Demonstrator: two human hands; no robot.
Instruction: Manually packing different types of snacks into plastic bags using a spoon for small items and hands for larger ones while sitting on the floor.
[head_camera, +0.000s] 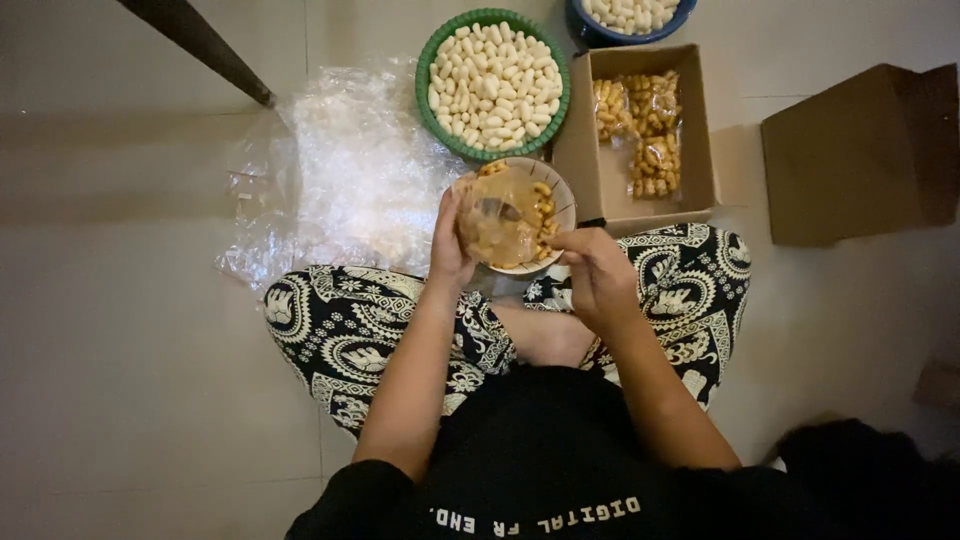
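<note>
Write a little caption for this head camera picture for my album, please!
Left hand holds a clear bag of golden snacks over a bowl; right hand pinches its edge.

The blue bowl (630, 22) at the far edge is cut off. The clear bag (497, 222) hides much of the small bowl (556, 195).

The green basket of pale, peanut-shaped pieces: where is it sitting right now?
In the head view the green basket sits on the floor at top centre, between the heap of clear plastic bags on its left and the open cardboard box on its right, just beyond the left hand.
</note>
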